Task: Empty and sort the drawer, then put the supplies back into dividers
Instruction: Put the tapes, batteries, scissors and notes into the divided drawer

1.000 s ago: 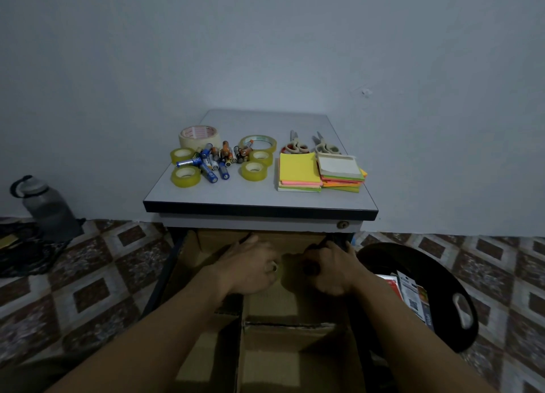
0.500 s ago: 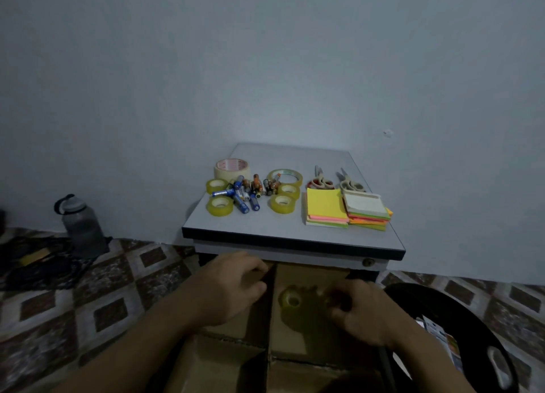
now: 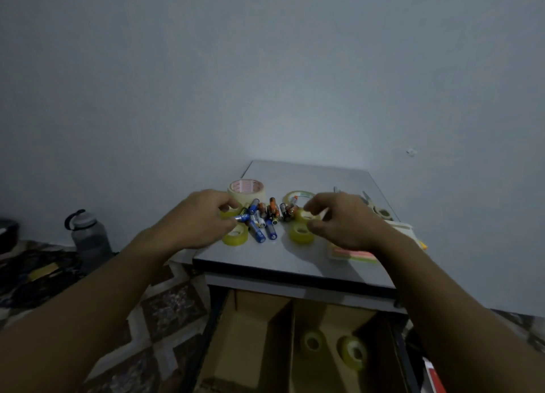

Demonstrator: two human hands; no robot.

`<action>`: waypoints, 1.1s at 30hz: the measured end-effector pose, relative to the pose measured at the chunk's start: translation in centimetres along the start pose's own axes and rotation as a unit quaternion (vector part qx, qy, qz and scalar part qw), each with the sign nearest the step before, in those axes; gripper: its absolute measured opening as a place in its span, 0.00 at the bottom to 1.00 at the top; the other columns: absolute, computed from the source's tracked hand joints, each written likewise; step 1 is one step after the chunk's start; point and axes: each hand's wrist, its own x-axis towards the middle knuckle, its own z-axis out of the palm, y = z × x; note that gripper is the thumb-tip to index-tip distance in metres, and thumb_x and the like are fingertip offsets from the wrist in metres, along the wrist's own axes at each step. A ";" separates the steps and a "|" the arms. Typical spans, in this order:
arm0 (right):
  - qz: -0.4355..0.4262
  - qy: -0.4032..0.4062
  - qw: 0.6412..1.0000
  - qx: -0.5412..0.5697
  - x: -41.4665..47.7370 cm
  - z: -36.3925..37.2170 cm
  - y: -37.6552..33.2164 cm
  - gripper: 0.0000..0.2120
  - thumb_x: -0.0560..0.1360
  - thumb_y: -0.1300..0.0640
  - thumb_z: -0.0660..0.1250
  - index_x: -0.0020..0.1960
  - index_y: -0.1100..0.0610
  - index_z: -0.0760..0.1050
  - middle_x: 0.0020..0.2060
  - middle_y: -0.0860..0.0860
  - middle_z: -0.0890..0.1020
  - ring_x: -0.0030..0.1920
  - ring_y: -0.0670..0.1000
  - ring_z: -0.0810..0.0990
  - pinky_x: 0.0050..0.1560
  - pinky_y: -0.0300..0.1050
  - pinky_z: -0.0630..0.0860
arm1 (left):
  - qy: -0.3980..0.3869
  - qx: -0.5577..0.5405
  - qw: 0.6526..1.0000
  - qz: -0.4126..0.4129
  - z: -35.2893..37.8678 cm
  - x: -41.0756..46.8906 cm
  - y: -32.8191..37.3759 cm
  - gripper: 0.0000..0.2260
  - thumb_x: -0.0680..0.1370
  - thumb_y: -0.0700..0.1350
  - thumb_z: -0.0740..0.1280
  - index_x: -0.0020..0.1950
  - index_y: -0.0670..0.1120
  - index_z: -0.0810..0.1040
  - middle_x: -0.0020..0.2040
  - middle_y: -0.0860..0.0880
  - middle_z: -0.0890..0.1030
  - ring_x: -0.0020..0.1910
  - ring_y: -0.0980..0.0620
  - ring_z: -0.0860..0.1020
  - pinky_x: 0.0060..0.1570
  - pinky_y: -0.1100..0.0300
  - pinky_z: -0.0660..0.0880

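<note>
Left hand (image 3: 200, 220) and right hand (image 3: 342, 223) curl over yellow tape rolls (image 3: 300, 235) beside batteries (image 3: 261, 220) on the table (image 3: 280, 260).

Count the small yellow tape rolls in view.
6. In the drawer: left roll, right roll. On the table, left of the batteries: front roll, back roll. Right of them: near roll, far roll. Others may be hidden.
</note>
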 end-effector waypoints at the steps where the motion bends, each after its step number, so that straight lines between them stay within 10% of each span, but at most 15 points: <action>1: 0.000 -0.001 1.000 -0.002 1.3 0.2 0.0 0.18 0.75 0.52 0.70 0.64 0.51 0.76 0.58 0.49 0.80 0.51 0.47 0.78 0.50 0.40 0.71 | -0.005 0.007 1.000 -0.003 0.2 1.0 -0.3 0.17 0.76 0.48 0.72 0.64 0.50 0.79 0.58 0.50 0.80 0.46 0.55 0.75 0.46 0.61 0.69; 12: -0.008 -0.088 0.993 -0.082 8.7 3.0 0.7 0.24 0.74 0.53 0.71 0.69 0.52 0.73 0.63 0.53 0.76 0.62 0.53 0.75 0.57 0.44 0.70 | -0.098 0.026 0.995 -0.004 1.9 6.3 -0.8 0.18 0.72 0.47 0.75 0.62 0.53 0.80 0.55 0.51 0.80 0.52 0.53 0.78 0.50 0.59 0.76; 20: 0.001 -0.073 0.993 -0.094 9.4 4.5 0.7 0.17 0.74 0.55 0.69 0.63 0.52 0.76 0.56 0.52 0.76 0.54 0.52 0.76 0.50 0.44 0.76 | -0.080 0.040 0.996 -0.011 2.5 6.7 -0.4 0.13 0.72 0.45 0.74 0.56 0.54 0.82 0.43 0.54 0.78 0.41 0.54 0.76 0.37 0.64 0.69; 33: -0.033 -0.059 0.989 -0.132 9.3 4.8 0.5 0.11 0.72 0.59 0.69 0.55 0.54 0.78 0.49 0.51 0.72 0.48 0.52 0.74 0.42 0.42 0.71 | -0.044 -0.016 0.998 0.047 2.1 5.7 0.4 0.11 0.74 0.40 0.68 0.46 0.58 0.79 0.49 0.51 0.83 0.45 0.55 0.80 0.47 0.56 0.80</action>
